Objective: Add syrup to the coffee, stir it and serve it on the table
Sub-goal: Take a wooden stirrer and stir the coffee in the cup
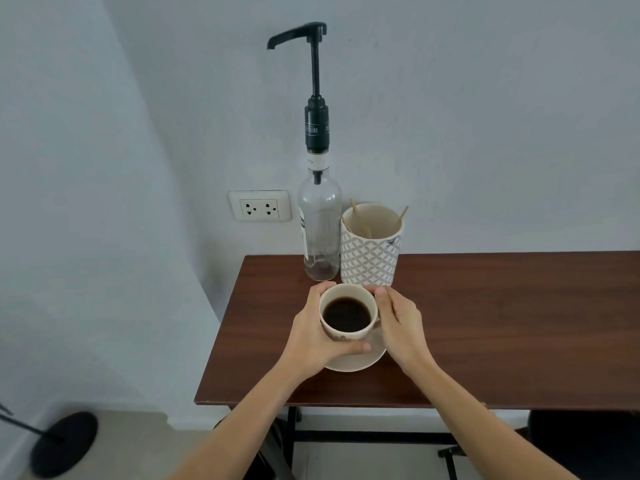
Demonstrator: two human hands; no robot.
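A cream cup [346, 336] of black coffee [347, 314] sits over a cream saucer [360, 362] near the left end of a dark wooden table [502, 323]. My left hand [311, 341] wraps the cup's left side, thumb across its front. My right hand [398, 323] grips the right side at the handle. Just behind the cup stands a clear glass syrup bottle [320, 233] with a tall black pump [315, 81]; its spout points left. Little syrup shows at the bottle's bottom.
A patterned white holder [369, 258] with a few wooden stir sticks [403, 214] stands right of the bottle, close behind the cup. A wall socket [259, 209] is on the wall to the left. A black round stand base [64, 445] lies on the floor.
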